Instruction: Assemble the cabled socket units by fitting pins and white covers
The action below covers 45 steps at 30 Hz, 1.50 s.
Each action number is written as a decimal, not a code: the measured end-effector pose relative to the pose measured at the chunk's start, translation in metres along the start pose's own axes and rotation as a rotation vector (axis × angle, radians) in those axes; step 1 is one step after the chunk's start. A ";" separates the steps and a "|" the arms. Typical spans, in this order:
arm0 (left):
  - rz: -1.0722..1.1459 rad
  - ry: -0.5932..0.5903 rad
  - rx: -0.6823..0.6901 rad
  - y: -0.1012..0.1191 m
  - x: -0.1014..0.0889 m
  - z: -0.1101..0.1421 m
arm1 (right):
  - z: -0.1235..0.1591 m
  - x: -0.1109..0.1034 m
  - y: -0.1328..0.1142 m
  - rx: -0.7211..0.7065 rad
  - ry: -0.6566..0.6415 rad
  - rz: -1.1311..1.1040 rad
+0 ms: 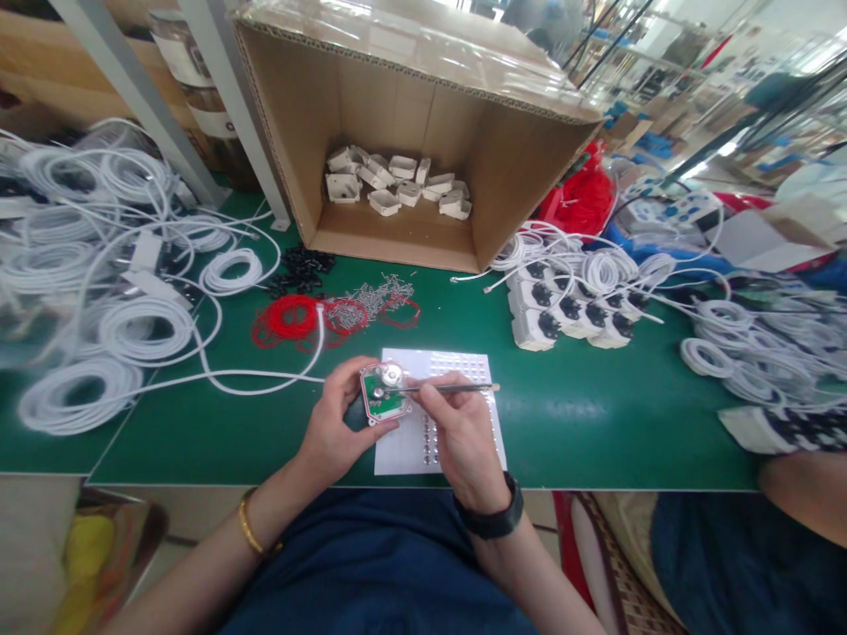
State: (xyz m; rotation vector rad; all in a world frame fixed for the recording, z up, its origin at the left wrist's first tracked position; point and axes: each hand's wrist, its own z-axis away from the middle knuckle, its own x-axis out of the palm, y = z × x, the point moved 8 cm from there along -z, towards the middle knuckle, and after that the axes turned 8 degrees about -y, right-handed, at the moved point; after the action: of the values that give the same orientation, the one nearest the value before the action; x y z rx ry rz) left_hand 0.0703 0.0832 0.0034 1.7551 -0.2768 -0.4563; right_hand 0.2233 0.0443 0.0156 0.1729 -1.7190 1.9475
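Note:
My left hand (335,428) is closed around the edges of a small white housing (364,401) with a green circuit board (390,406) inside and a reddish rim. Two round metal parts sit on the board. A slim dark tool (456,388) with a pale end is pinched in my right hand (463,432); its tip reaches over the board, and I cannot tell whether it touches. Under both hands lies a white sheet (397,454) carrying rows of small shiny round pieces (430,445). A white cable (265,379) runs from the left toward the housing.
Behind my hands stands an open cardboard box (390,238) with several white housings (397,181). Nearer lie red rings (291,317), screws (377,300) and black parts (301,269). Coiled white cables (146,326) crowd the left; assembled white units (562,309) stand right. Another person's arm (804,494) rests at right.

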 end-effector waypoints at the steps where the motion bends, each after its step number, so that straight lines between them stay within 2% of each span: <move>1: -0.009 -0.003 0.033 0.001 0.000 0.000 | 0.000 0.000 0.000 -0.002 0.004 0.006; 5: -0.136 -0.031 0.168 0.009 0.000 0.001 | 0.001 0.001 -0.002 -0.032 0.005 0.055; 8: -0.252 -0.061 0.227 0.017 0.001 0.000 | 0.005 0.005 -0.011 -0.119 0.006 0.213; 12: -0.340 -0.089 0.262 0.025 0.003 -0.001 | 0.023 0.011 -0.041 -0.393 0.073 0.493; 14: -0.339 -0.088 0.261 0.025 0.002 -0.001 | 0.033 0.009 -0.057 -0.533 0.124 0.533; 16: -0.334 -0.090 0.245 0.023 0.002 0.000 | 0.037 0.001 -0.067 -0.573 0.172 0.478; 19: -0.204 -0.061 0.187 0.015 0.001 0.001 | 0.027 -0.005 -0.059 -0.431 0.102 0.327; 23: 0.042 0.001 0.088 0.004 0.000 0.003 | 0.014 0.005 -0.034 -0.220 -0.041 0.203; 33: 0.063 -0.025 -0.028 0.001 0.003 0.003 | 0.014 0.015 -0.027 -0.185 -0.018 0.278; 38: 0.063 -0.007 0.020 0.003 0.002 0.004 | 0.014 0.012 -0.024 -0.205 0.000 0.270; 45: 0.062 -0.003 0.049 0.006 0.002 0.004 | 0.013 0.010 -0.017 -0.126 -0.050 0.176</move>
State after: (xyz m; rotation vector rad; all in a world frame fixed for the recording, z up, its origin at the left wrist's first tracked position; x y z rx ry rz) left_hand 0.0703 0.0773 0.0078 1.7879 -0.3462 -0.4109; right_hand 0.2198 0.0356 0.0369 0.0253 -1.9407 1.9632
